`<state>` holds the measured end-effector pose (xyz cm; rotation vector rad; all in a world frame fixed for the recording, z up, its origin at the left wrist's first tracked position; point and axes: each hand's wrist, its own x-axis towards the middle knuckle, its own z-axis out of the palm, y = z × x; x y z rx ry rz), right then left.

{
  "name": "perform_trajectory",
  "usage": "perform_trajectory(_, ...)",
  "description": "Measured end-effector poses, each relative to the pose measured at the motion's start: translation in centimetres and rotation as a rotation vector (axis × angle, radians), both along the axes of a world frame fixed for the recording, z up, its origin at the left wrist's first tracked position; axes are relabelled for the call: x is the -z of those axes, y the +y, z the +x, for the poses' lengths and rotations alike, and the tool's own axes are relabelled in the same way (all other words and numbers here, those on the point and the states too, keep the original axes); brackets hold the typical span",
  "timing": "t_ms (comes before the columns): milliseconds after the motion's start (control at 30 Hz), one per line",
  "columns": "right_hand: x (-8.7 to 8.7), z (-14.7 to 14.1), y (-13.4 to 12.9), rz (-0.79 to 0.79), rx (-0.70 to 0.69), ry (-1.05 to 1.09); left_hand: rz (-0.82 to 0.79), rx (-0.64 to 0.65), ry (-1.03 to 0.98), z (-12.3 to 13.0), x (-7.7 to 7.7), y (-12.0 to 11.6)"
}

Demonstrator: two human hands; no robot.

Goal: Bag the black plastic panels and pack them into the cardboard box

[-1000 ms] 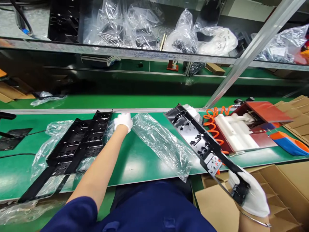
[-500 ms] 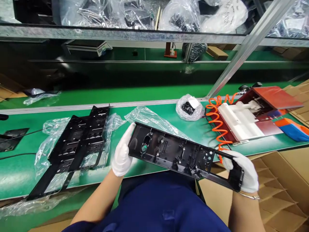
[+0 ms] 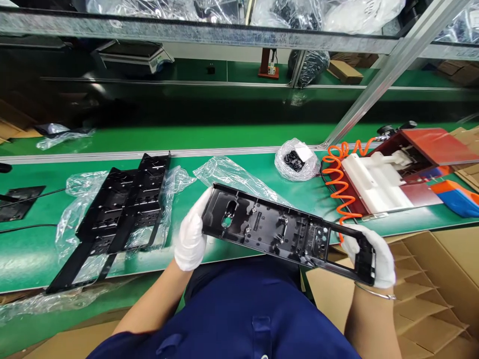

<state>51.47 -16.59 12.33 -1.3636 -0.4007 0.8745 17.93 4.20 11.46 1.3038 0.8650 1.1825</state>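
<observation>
1. One long black plastic panel (image 3: 267,232), ribbed side facing the wearer, is held aslant above the front edge of a green table (image 3: 30,262).
2. Two white-gloved hands hold it: the left hand (image 3: 191,239) has its fingers clamped on the left end, the right hand (image 3: 381,259) on the right end.
3. Most fingers are hidden behind the panel; part of the right glove shows through its rectangular opening.
4. At left, at least two similar black panels (image 3: 121,209) overlap on clear plastic; the overlap makes counting hard.
5. The held panel partly covers one flat plastic bag (image 3: 234,174).
6. Beyond: one round bag of small black parts (image 3: 297,160), one orange coiled hose (image 3: 339,188), one red-and-white fixture (image 3: 377,184).
7. A divided cardboard box (image 3: 430,294) and overhead bagged parts (image 3: 286,12) are cut off.
</observation>
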Motion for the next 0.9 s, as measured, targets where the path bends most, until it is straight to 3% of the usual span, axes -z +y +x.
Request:
perform_trajectory(333, 0.5, 0.7, 0.4, -0.018, -0.012, 0.165, -0.088, 0.022, -0.126, 0.8, -0.6, -0.3)
perform_trajectory(700, -0.3, -1.3, 0.1, 0.179, -0.004, -0.106, -0.063, -0.098, -0.162, 0.9, -0.3, 0.4)
perform_trajectory(900, -0.3, -1.0, 0.1, 0.177, 0.012, -0.047, -0.061, -0.082, -0.123, 1.2, -0.9, 0.0)
